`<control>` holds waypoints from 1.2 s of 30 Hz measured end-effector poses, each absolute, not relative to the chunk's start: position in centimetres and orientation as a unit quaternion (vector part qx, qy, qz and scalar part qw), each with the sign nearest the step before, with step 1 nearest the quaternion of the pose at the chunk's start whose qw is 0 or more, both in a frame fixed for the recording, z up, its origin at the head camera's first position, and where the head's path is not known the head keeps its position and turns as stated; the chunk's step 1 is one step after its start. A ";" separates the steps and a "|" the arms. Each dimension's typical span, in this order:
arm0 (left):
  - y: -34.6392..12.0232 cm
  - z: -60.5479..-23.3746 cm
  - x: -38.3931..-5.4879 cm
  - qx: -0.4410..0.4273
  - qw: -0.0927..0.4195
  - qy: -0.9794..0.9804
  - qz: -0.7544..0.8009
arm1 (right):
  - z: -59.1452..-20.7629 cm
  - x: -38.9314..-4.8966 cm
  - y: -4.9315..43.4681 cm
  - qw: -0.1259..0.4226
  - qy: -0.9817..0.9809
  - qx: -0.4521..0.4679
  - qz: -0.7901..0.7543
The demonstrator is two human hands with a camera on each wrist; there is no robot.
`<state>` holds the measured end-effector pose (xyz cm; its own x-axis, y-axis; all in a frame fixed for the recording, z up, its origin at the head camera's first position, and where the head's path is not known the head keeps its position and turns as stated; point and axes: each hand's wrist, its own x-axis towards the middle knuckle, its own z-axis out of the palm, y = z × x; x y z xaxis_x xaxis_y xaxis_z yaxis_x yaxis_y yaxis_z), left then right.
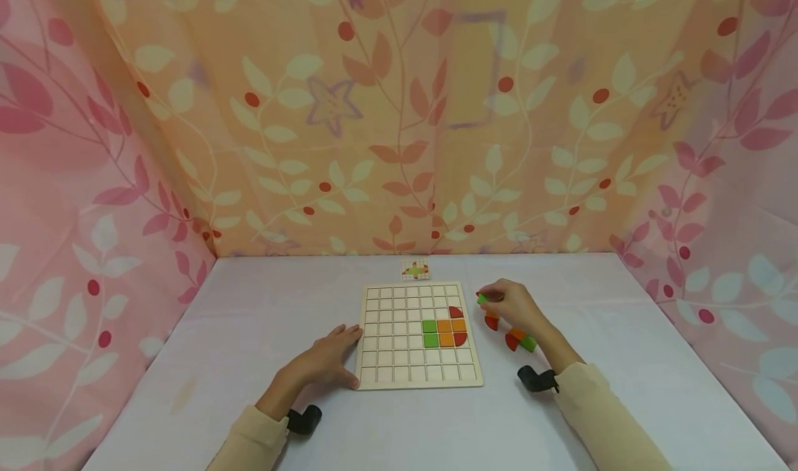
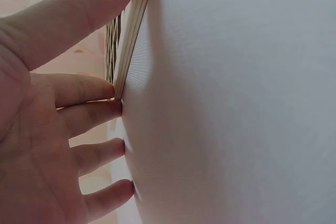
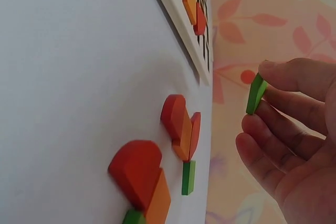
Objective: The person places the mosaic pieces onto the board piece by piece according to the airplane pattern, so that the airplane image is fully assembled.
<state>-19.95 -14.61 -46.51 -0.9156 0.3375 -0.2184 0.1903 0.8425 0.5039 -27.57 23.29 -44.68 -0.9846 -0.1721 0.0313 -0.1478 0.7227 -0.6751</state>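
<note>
A wooden grid board (image 1: 388, 374) lies on the white table. On its right side sit green squares (image 1: 430, 326), orange squares (image 1: 445, 339) and red quarter-rounds (image 1: 456, 312). My left hand (image 1: 324, 360) is at the board's left edge, fingers extended; in the left wrist view the thumb (image 2: 79, 17) and index fingertip meet the board's side. Off the board's right side, my right hand (image 1: 516, 306) pinches a small green block (image 3: 255, 94) between thumb and fingers, above the table. Below that hand lie loose red (image 3: 137, 169), orange (image 3: 158, 198) and green (image 3: 188, 178) blocks.
A small pattern card (image 1: 415, 269) with a coloured grid picture lies behind the board. Floral curtains (image 1: 399, 125) surround the table (image 1: 262, 291) at the back and both sides. Black wrist-worn devices (image 1: 304, 421) are on both forearms.
</note>
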 end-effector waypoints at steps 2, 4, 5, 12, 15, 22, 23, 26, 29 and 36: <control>-14.6 -46.5 -20.0 0.136 0.152 0.949 0.241 | -44.6 -27.6 23.0 0.012 0.929 -0.096 -0.357; -14.6 -46.6 -20.0 0.134 0.153 0.949 0.240 | -44.5 -27.6 22.8 0.007 0.930 -0.107 -0.352; -14.6 -46.6 -20.0 0.133 0.153 0.949 0.239 | -44.5 -27.6 22.7 0.006 0.930 -0.107 -0.351; -14.5 -46.6 -20.1 0.135 0.157 0.949 0.239 | -44.4 -27.6 21.6 0.011 0.926 -0.117 -0.359; -14.5 -46.7 -20.1 0.135 0.156 0.949 0.240 | -44.4 -27.6 21.2 0.016 0.926 -0.117 -0.358; -14.5 -46.7 -20.1 0.137 0.155 0.948 0.242 | -44.4 -27.5 20.0 0.019 0.926 -0.136 -0.351; -14.6 -46.7 -20.1 0.138 0.154 0.948 0.242 | -44.4 -27.5 19.9 0.018 0.926 -0.139 -0.349; -14.6 -46.8 -20.1 0.139 0.153 0.948 0.240 | -44.4 -27.5 19.3 0.016 0.927 -0.148 -0.344; -14.6 -46.8 -20.2 0.141 0.152 0.949 0.239 | -44.5 -27.6 18.7 0.017 0.926 -0.153 -0.344; -14.7 -46.8 -20.1 0.135 0.152 0.949 0.243 | -44.8 -27.7 17.1 0.023 0.923 -0.179 -0.340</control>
<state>-20.15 -14.67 -46.84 -0.9173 0.3293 -0.2236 0.1813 0.8458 0.5017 -27.68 17.12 -44.80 -0.9349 -0.3457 0.0797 -0.3149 0.7049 -0.6355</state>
